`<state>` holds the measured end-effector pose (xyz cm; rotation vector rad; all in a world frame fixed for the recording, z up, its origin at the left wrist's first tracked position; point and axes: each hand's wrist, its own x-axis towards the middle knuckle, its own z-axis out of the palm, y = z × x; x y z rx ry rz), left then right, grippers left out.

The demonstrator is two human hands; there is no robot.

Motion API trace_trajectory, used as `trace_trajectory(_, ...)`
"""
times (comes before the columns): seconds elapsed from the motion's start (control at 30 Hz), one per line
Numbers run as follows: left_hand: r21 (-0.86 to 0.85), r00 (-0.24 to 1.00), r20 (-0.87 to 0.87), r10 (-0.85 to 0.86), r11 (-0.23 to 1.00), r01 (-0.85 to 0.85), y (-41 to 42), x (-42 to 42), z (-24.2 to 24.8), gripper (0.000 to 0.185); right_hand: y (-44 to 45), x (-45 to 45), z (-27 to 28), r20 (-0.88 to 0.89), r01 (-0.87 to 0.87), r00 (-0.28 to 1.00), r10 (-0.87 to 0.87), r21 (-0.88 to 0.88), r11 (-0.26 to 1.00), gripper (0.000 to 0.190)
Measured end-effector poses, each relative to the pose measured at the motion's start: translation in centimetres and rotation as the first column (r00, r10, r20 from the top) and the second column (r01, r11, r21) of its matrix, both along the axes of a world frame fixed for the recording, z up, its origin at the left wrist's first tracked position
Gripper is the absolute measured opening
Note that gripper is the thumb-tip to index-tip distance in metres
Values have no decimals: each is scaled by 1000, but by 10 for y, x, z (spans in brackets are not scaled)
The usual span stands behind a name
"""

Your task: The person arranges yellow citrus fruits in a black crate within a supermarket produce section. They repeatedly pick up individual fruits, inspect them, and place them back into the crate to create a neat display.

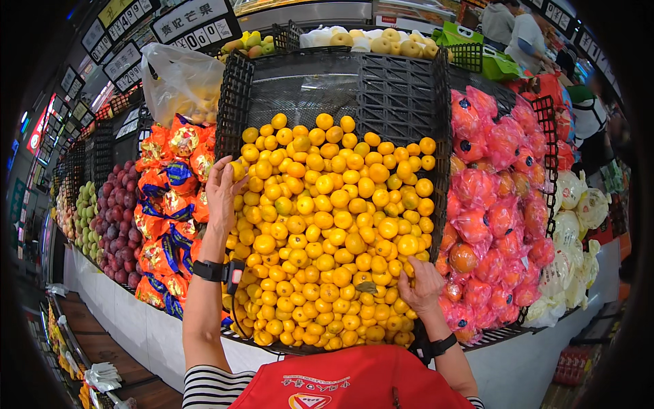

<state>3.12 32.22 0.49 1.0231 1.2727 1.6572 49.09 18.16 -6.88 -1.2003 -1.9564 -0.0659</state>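
Observation:
A broad heap of small orange mandarins [327,230] fills the front of a black plastic mesh bin [301,87]. At its left side, by the mesh divider [235,102], my left hand [220,191] has its fingers and thumb around one mandarin [237,171]. My right hand [423,286] rests low on the right side of the heap, back of the hand up and fingers curled against the fruit. Whether a mandarin is inside those fingers is hidden. A green leaf [366,287] lies on the heap just left of that hand.
Left of the bin are fruits in orange wrappers [168,194], a clear plastic bag [181,76] and plums [120,220]. Pink-wrapped fruits [477,189] sit to the right, beyond another mesh divider [442,102]. Pale pears [388,43] line the back. People [526,38] stand at far right.

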Motion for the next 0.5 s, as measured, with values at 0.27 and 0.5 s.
trace_trajectory(0.27,-49,999,24,-37,998,38,10,-2,26,60,0,-2,1,-6,-3,1000,3,10,1000,49)
trace_trajectory(0.5,-140,847,-517,-124,988,59,-8,-15,12,35,-1,-2,0,-6,3,1000,-3,3,1000,48)
